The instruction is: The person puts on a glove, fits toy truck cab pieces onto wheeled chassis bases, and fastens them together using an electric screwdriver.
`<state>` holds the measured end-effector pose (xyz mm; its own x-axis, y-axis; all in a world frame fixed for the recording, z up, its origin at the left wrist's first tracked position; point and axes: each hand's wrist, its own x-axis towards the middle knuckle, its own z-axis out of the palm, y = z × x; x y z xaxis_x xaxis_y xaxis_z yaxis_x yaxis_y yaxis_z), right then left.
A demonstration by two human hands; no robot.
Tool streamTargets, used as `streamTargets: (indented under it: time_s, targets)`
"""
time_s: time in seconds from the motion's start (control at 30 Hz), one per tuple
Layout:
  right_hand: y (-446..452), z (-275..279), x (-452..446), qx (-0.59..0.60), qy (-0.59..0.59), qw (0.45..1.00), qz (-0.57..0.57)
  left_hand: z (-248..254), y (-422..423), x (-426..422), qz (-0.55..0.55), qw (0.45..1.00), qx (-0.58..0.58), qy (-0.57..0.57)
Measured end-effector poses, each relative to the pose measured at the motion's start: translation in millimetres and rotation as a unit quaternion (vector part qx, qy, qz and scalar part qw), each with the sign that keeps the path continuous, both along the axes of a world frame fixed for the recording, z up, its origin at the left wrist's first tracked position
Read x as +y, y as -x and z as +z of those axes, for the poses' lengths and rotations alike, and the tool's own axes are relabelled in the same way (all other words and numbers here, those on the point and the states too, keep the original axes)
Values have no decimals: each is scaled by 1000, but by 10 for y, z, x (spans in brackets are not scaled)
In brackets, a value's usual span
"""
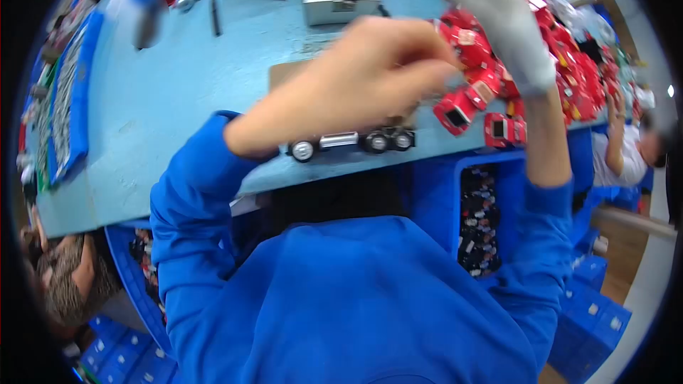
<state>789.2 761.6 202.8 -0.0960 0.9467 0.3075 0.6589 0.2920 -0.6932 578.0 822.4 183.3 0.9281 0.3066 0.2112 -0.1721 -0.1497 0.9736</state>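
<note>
My left hand [377,75], bare and blurred, is over a toy truck chassis [339,140] near the table's front edge. Its fingers are curled in towards the thumb; whatever may be between them cannot be made out. Black wheels with silver hubs and a silver tank show on the chassis, while my hand hides much of its top. To the right, my right hand [505,35] wears a pale glove and is smeared by motion above a heap of red toy truck cabs [578,80]. Its fingers cannot be read. One red cab [505,130] lies at the table edge.
A white open box [341,3] with a dark object stands at the back. A blue tray [75,92] of metallic parts lies left. Below the right table edge sits a blue bin [459,206] of small parts. Other people sit at both sides.
</note>
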Motion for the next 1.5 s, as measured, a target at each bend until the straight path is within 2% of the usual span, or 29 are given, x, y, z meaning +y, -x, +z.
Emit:
streamTargets:
  time_s: [0.03,0.07,0.1,0.13,0.17,0.2,0.23,0.27,0.3,0.37,0.43,0.57,0.6,0.67,0.7,0.83,0.9,0.97,1.0,1.03,1.07,1.1,1.13,1.23,1.3,1.37,1.4,1.47,1.5]
  targets:
    - [-41,-193,-177,-102,8,995,15,-145,199,206,43,999,4,-15]
    - [-95,-515,-416,-201,3,979,26,-318,448,402,111,987,45,-105]
    - [-153,-682,-581,-217,64,968,109,-514,694,543,179,960,87,-195]
    - [-87,-831,-762,-266,120,953,77,-739,933,603,165,931,116,-304]
    - [-44,-880,-887,-414,176,890,68,-931,1169,681,152,888,153,-407]
    - [-86,-1060,-969,-519,131,842,69,-1029,1310,628,116,899,233,-353]
    - [-93,-1172,-984,-556,124,819,71,-1212,1403,537,139,892,287,-321]
    - [-108,-1271,-970,-570,139,806,70,-1385,1427,478,134,815,400,-397]
    - [-266,-1515,-967,-600,72,793,74,-1662,1409,410,166,752,479,-421]
    - [-454,-1728,-919,-617,23,782,87,-1698,1408,304,234,783,448,-364]
    - [-450,-1679,-877,-587,39,802,100,-1722,1445,281,265,783,430,-364]
    - [-408,-1239,-789,-431,187,881,61,-1560,1454,181,298,796,385,-361]
    - [-353,-1112,-797,-367,31,928,52,-1542,1439,198,292,796,388,-361]
    - [-241,-856,-761,-316,-45,947,-33,-1590,1402,243,278,779,428,-365]
    - [-161,-658,-773,-253,9,963,-89,-1661,1341,269,265,762,459,-371]
    - [88,-435,-795,-80,-17,967,-242,-1761,1280,210,314,719,386,-485]
    - [119,-555,-749,-23,-53,977,-204,-1731,1122,161,256,745,394,-473]
    - [92,-776,-618,-63,-136,972,-182,-1734,1090,171,286,730,455,-423]
    - [16,-921,-551,-7,-144,973,-181,-1886,1059,224,291,738,424,-436]
    - [-458,-1241,-487,22,-182,980,-73,-2043,1014,283,295,745,394,-450]
    - [-783,-1460,-91,48,-218,974,28,-2092,990,307,297,689,394,-531]
    - [268,-672,-442,-43,-183,975,-117,-1840,1043,276,248,683,414,-549]
    - [369,-639,-355,16,-219,972,-86,-1780,1036,245,249,663,431,-559]
    - [323,-724,-219,54,-209,976,-28,-1759,1068,232,259,663,411,-570]
    - [-196,-1412,-70,130,-147,980,-37,-1984,978,295,211,706,423,-527]
    - [441,-1206,-220,111,-58,984,-124,-1665,1100,224,194,720,429,-510]
    - [472,-1240,-241,126,-55,983,-119,-1501,1169,213,204,725,418,-507]
    - [497,-1255,-216,120,-59,986,-98,-1228,1240,222,229,675,371,-595]
    - [467,-1331,-188,185,-65,979,-59,-1136,1287,270,259,672,277,-636]
